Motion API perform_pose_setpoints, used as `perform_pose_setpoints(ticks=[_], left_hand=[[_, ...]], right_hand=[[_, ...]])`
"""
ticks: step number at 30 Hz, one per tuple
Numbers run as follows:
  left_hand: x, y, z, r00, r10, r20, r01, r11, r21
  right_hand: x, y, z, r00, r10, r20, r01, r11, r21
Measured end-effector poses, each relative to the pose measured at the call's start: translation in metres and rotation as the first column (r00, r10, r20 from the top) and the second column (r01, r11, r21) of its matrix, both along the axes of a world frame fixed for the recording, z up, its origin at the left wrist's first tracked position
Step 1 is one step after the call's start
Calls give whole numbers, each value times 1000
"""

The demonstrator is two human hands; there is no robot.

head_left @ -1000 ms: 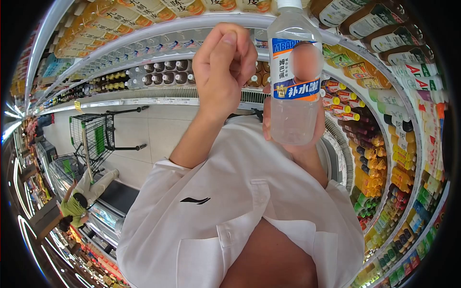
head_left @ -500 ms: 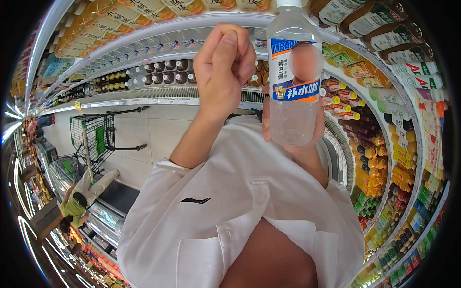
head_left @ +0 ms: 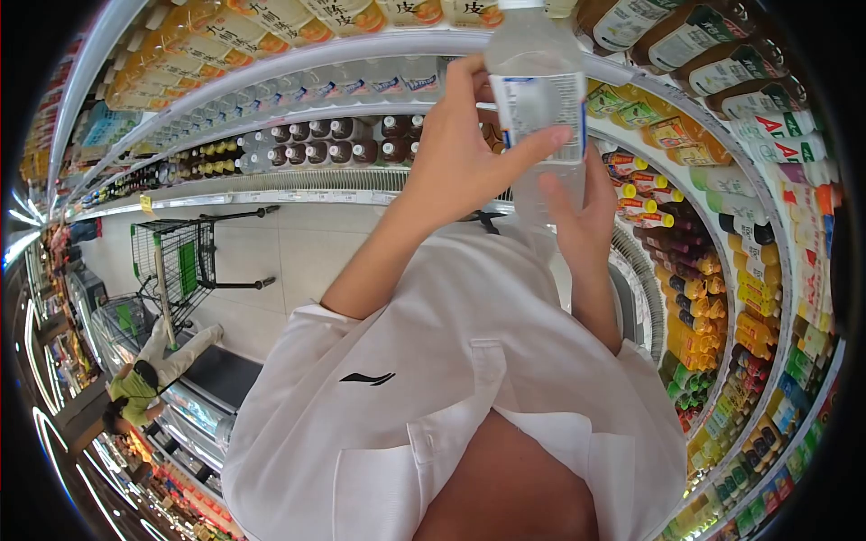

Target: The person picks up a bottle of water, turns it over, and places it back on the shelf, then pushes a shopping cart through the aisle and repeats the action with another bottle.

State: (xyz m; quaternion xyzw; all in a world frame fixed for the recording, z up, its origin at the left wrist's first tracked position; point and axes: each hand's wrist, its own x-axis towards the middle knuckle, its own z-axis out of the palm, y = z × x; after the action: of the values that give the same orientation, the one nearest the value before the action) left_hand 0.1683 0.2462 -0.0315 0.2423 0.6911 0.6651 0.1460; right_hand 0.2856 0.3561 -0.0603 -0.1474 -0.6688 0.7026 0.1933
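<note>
A clear plastic drink bottle [head_left: 534, 56] is held upright in front of my chest. Its label side with small print and a barcode-like patch faces me, and its white cap is cut off by the top edge. My left hand [head_left: 469, 153] is closed around the bottle's left side, thumb lying across the label. Lower down on the right, my right hand [head_left: 585, 203] grips the bottle, with its thumb in front and its other fingers partly hidden behind.
Curved shelves of bottled drinks surround me, with orange-labelled bottles [head_left: 334, 13] above and brown-capped dark bottles [head_left: 316, 153] below. A shopping cart [head_left: 176, 257] stands on the tiled floor at left. Near it is a person in a green top [head_left: 135, 392].
My left hand has moved right from a closed fist onto the bottle. The bottle has been turned, so the small-print side replaces the large brand lettering. My right hand's grip has shifted.
</note>
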Motion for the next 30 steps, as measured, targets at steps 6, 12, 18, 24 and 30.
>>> perform_pose_setpoints(ticks=[6,12,18,24,30], left_hand=[[-11,-7,-4,959,67,274,-41,994,-100],[-15,-12,-40,980,37,195,-42,999,23],[9,-3,-32,945,-324,-35,293,893,-342],[19,-11,-52,856,-382,-347,170,843,-510],[11,-18,-69,835,-296,-464,-60,788,-612]], right_hand=[[7,-10,-6,986,129,-104,-122,990,73],[-1,4,-42,979,196,-53,-201,970,-135],[2,24,-80,957,251,143,-277,937,210],[-4,21,-116,982,39,183,-97,943,319],[-48,-1,-140,995,-91,-42,99,835,542]])
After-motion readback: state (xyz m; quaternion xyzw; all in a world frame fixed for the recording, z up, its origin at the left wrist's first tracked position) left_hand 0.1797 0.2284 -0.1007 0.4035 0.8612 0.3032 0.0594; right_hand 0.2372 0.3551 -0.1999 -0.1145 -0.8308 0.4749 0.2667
